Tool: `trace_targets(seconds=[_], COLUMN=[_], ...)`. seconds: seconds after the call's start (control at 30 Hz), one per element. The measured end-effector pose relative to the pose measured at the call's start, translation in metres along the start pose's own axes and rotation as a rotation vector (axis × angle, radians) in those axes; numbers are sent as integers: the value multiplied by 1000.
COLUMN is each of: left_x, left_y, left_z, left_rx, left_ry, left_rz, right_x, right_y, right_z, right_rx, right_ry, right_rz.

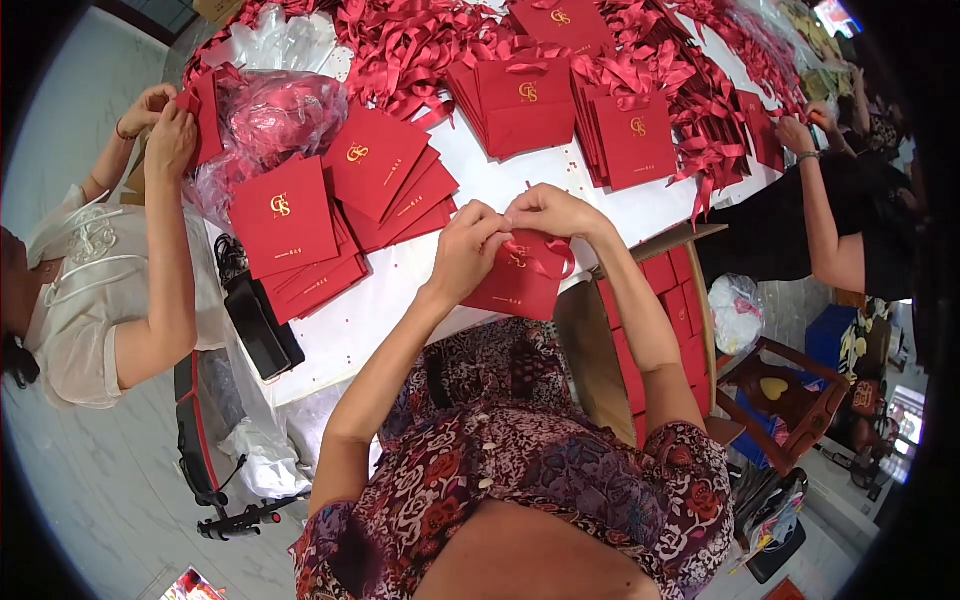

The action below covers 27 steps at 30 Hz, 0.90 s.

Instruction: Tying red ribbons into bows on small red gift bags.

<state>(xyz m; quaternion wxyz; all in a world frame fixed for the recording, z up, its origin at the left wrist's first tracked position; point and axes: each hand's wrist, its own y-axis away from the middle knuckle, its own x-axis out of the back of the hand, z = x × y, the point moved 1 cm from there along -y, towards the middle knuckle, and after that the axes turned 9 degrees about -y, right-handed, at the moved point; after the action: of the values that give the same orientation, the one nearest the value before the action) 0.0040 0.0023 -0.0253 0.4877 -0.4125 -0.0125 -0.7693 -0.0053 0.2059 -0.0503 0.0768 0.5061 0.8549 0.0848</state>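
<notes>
A small red paper gift bag [517, 287] with gold print lies at the near edge of the table in front of me. My left hand [466, 252] is closed in a pinch at the bag's top edge. My right hand [553, 213] pinches just above it, so that the two sets of fingertips meet. Between them is the bag's red ribbon [556, 262], which loops down over the bag's front. The ribbon's ends are hidden by my fingers.
Stacks of red bags lie left [285, 225] and beyond [525, 105]; a heap of red ribbons [400, 50] covers the far table. A cardboard box [590, 350] of red bags stands by my right arm. A black case [262, 325] sits left. Co-workers flank the table, handling red bags.
</notes>
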Motion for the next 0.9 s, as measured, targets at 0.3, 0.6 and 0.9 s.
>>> trace_targets(seconds=[0.3, 0.6, 0.9], left_x=[3, -9, -34], left_y=[-1, -19, -34], left_z=[3, -8, -21], left_rx=[134, 187, 226], left_ry=[23, -253, -405], left_rz=[-108, -19, -80], right_x=[-9, 6, -14], right_y=[-15, 11, 2], right_z=[-6, -11, 10], right_rx=[-157, -66, 29], right_ry=[-16, 580, 441], right_rz=[595, 834, 792])
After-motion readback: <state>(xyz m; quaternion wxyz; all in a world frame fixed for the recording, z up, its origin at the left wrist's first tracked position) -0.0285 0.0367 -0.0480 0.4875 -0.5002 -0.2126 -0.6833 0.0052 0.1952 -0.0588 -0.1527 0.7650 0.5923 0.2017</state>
